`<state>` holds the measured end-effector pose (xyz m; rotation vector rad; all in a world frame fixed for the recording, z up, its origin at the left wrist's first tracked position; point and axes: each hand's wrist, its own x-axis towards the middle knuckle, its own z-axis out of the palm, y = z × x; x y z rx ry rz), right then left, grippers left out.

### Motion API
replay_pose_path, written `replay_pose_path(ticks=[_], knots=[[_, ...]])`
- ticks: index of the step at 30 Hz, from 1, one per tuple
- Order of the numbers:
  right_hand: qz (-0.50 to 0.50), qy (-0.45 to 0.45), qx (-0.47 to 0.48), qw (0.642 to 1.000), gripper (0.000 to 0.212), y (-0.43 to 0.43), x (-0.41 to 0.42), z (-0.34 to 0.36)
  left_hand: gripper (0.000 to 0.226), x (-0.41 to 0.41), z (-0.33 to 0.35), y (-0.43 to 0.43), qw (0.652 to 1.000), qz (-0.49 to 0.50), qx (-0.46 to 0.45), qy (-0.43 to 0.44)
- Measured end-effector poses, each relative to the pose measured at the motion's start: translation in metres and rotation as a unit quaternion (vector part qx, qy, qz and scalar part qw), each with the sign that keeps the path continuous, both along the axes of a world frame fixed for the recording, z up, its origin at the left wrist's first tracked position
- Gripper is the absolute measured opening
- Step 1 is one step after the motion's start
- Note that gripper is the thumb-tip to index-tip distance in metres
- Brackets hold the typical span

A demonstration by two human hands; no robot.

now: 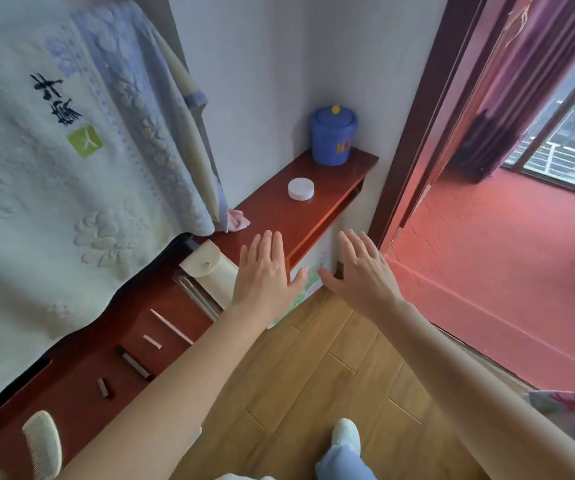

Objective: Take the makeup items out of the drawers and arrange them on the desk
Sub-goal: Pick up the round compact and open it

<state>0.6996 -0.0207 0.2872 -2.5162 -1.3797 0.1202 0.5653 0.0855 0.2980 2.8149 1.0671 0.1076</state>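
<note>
Both my hands hover flat and empty over the front edge of a dark red wooden desk (279, 209). My left hand (265, 275) and my right hand (362, 271) have their fingers spread, palms down. Laid out along the desk are a cream snap pouch (210, 271), a clear tube (196, 296), a thin white stick (171, 327), a short pink stick (152, 341), a black pencil (135, 363), a small dark cap (104, 388) and a cream comb (43, 445). Further back sits a round white jar (301, 188). No drawer front shows.
A pale towel (71, 168) hangs over the desk's back left. A blue lidded pot (333, 135) stands in the far corner, and a pink cloth (237, 220) lies by the wall. A doorway to a red-floored balcony (487, 271) opens on the right. Wood floor lies below.
</note>
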Motion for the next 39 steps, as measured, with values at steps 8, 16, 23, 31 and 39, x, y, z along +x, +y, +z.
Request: replay_pose_path(ticks=[8, 16, 23, 31, 39], knots=[[0.025, -0.013, -0.017, 0.999, 0.081, -0.007, 0.077, 0.007, 0.078, 0.068, -0.003, -0.014, 0.999, 0.025, 0.03, 0.01], [0.128, -0.045, -0.029, 0.99, 0.081, -0.002, 0.161, 0.011, 0.079, 0.134, -0.007, -0.023, 0.994, 0.105, 0.017, 0.01], [0.162, -0.016, -0.031, 0.986, 0.08, 0.028, 0.204, 0.002, 0.076, 0.165, -0.016, -0.009, 0.99, 0.138, 0.016, -0.006], [0.202, -0.004, -0.045, 0.978, 0.08, 0.1, 0.236, -0.024, 0.076, 0.191, -0.045, 0.056, 0.985, 0.172, 0.024, 0.003], [0.233, 0.007, -0.06, 0.971, 0.08, 0.175, 0.271, -0.037, 0.074, 0.22, -0.065, 0.111, 0.981, 0.196, 0.016, 0.008]])
